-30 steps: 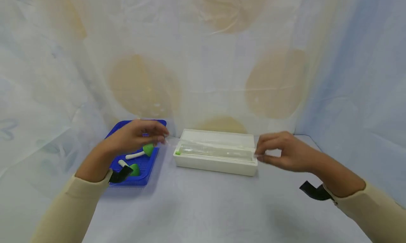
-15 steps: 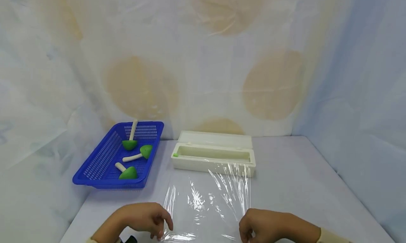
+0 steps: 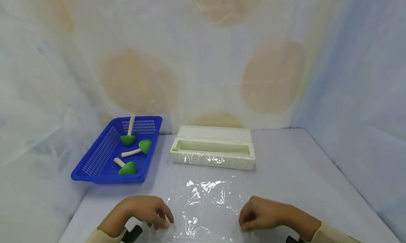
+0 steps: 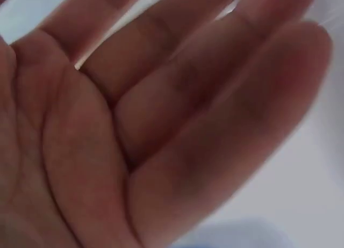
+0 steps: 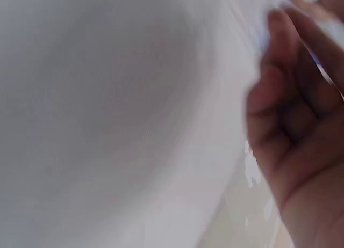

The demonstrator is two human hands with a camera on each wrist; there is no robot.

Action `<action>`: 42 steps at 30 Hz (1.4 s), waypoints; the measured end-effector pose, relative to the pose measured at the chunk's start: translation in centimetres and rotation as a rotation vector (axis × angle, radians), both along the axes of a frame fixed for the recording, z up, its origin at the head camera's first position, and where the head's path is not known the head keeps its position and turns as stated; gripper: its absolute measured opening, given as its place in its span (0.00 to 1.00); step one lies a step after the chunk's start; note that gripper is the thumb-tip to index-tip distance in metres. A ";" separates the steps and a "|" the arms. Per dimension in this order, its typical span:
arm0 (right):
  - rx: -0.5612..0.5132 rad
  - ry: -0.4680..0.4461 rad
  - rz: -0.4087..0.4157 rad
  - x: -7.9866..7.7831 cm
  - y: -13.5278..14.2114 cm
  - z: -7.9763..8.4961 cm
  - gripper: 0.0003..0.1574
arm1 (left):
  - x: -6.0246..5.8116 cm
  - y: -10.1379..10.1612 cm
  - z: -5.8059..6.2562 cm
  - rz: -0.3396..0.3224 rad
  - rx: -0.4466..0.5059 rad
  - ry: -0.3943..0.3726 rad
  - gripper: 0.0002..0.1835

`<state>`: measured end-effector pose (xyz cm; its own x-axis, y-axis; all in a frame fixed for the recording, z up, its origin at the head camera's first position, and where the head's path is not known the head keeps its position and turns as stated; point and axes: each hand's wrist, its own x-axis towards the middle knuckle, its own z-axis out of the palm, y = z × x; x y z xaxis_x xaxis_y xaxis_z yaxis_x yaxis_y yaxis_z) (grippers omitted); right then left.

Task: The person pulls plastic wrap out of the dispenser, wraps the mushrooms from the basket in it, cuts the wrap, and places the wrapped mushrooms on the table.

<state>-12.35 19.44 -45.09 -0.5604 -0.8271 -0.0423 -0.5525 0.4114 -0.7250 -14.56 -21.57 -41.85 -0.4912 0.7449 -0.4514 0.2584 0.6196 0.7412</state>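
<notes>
Toward the table's near edge (image 3: 285, 172), left hand (image 3: 150, 211) and right hand (image 3: 263, 213) pinch clear film (image 3: 204, 197), which uneven pulling could crease.

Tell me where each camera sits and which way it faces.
Head: worn on the head, facing forward and down at the left hand, right hand, plastic film, blue basket and white dispenser box; both sleeves show.
Left wrist: worn there, facing the left palm and fingers, pale blur beyond.
Right wrist: worn there, facing the right palm, bent fingers and white tabletop.
Shared: head and right wrist both show the right hand.
</notes>
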 end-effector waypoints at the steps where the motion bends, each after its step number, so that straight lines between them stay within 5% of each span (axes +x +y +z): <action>1: -0.064 0.024 -0.086 -0.9 0.6 0.2 0.08 | -1.0 -0.3 0.4 0.050 0.031 0.009 0.11; 4: -0.195 0.094 -0.516 -3.6 2.1 0.2 0.12 | -4.2 -0.4 0.6 0.287 0.150 0.136 0.15; 7: -0.271 0.062 -0.889 -5.4 2.7 -0.1 0.18 | -6.7 0.8 -0.7 0.611 0.227 0.331 0.16; 11: -0.394 -0.083 -1.110 -7.1 2.7 -0.8 0.26 | -8.3 3.2 -2.4 0.922 0.243 0.537 0.21; 15: -0.510 -0.206 -1.179 -8.4 2.4 -1.6 0.30 | -9.5 4.4 -3.2 1.048 0.282 0.592 0.26; 21: -0.514 -0.322 -1.165 -9.1 1.8 -3.0 0.33 | -11.1 4.2 -5.4 1.145 0.478 0.368 0.28; 28: -0.582 -0.317 -1.138 -9.3 0.8 -3.8 0.34 | -12.5 4.8 -7.4 1.296 0.780 0.157 0.27; 42: -0.563 -0.238 -1.145 -10.3 0.5 -4.6 0.31 | -13.9 5.0 -8.2 1.352 0.792 0.139 0.22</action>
